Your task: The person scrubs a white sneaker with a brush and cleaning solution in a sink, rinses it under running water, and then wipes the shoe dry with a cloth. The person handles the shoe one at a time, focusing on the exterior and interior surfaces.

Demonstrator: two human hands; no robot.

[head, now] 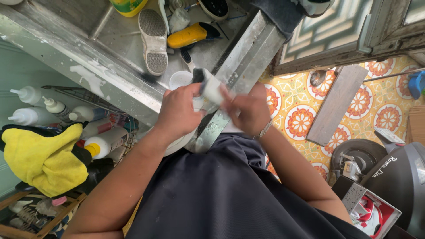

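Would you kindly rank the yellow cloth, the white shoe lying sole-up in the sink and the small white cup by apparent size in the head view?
1. yellow cloth, though it is nearer the camera
2. white shoe
3. white cup

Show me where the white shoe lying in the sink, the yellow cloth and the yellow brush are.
white shoe (153, 42): head view, middle of its grey sole.
yellow cloth (44, 159): head view, centre of the bunched fabric.
yellow brush (188, 35): head view, middle of its yellow body.
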